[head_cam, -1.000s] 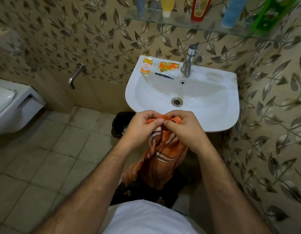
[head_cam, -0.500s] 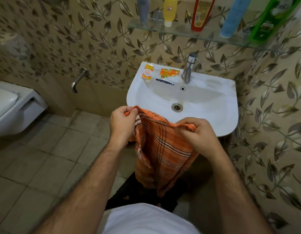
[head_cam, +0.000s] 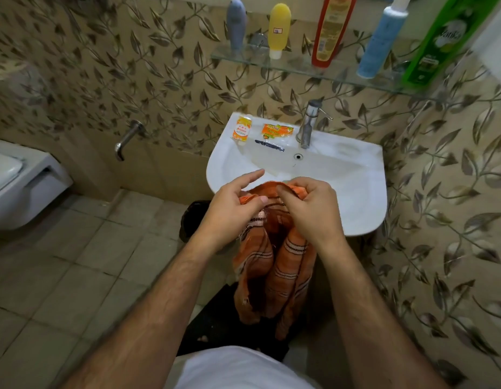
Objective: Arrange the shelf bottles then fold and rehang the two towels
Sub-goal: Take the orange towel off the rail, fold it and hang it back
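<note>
An orange checked towel [head_cam: 274, 273] hangs doubled in front of the white sink [head_cam: 353, 186]. My right hand [head_cam: 308, 211] grips its gathered top edge with curled fingers. My left hand [head_cam: 232, 206] pinches the same edge with thumb against the cloth, its forefinger stretched out. On the glass shelf [head_cam: 294, 64] above stand a grey bottle [head_cam: 236, 23], a yellow bottle [head_cam: 278, 28], a red bottle [head_cam: 332, 29], a blue bottle [head_cam: 382, 40] and a green bottle [head_cam: 437, 43]. A second towel is not in view.
Two sachets [head_cam: 242, 129] [head_cam: 276, 130] and a razor [head_cam: 269, 145] lie on the sink's back rim beside the tap [head_cam: 308, 124]. A dark bin [head_cam: 193, 220] stands under the sink. A wall spout [head_cam: 127, 138] and a toilet [head_cam: 22, 183] are at the left.
The towel was bunched, then spread wide between both hands half a second ago. Now the hands have come together again, doubling the towel so it hangs narrower.
</note>
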A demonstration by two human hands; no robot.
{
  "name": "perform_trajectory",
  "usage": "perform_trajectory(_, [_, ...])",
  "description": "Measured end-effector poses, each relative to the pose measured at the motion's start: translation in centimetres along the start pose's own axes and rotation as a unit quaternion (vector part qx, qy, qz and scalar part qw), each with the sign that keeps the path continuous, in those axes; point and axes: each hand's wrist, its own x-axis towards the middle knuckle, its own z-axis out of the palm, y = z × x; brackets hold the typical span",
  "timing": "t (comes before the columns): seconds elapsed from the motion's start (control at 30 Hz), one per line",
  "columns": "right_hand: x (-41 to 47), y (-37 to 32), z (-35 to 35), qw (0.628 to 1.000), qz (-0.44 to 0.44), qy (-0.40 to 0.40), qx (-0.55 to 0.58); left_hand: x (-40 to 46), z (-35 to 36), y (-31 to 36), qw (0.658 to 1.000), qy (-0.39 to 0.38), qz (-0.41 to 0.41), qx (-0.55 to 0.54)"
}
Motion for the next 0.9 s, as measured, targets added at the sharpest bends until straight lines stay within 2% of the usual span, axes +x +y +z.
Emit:
perform_trajectory(0.07, [0.0,-0.6,-0.3,0.998,-0.009,-0.067,0.014,0.0,0.2,0.7,1.0,-0.013,0.005,0.002])
perform_trajectory(0.13, [-0.1,-1.0,-0.4,0.996,-0.017,-0.085,0.021,-0.1,0.5,1.1,1.0,0.0,0.009,0.016])
perform_trajectory(0.3, [0.3,-0.1,-1.8,0.998,0.011,-0.011,-0.054,0.6,-0.3,1.1,0.991,0.112,-0.058,0.051])
perform_trajectory(0.37, [0.2,0.5,-2.1,0.993,0.01,0.017,-0.112,0.3,-0.2,1.9,0.99,0.122,-0.06,0.039])
perform_trajectory(0.47, [-0.1,1.4,-2.1,0.982,0.01,0.1,-0.157,-0.4,-0.1,4.4,0.994,0.099,-0.033,0.024])
perform_trajectory(0.63, [0.0,2.3,-3.4,0.961,0.041,0.181,-0.206,0.1,-1.3,6.1,0.989,0.142,-0.025,0.036])
perform_trajectory(0.7, [0.2,2.7,-3.7,0.972,0.069,0.164,-0.153,0.4,-1.3,6.1,0.988,0.143,-0.032,0.051])
perform_trajectory(0.8, [0.0,2.3,-3.6,0.988,0.092,0.09,0.082,1.4,-1.9,5.4,0.984,0.156,-0.053,0.07])
perform_trajectory(0.83, [-0.2,2.0,-3.6,0.987,0.084,0.061,0.125,1.8,-2.3,4.9,0.983,0.158,-0.064,0.072])
perform_trajectory(0.9, [-0.3,1.6,-3.5,0.988,0.058,0.019,0.139,2.1,-2.9,4.0,0.981,0.159,-0.083,0.069])
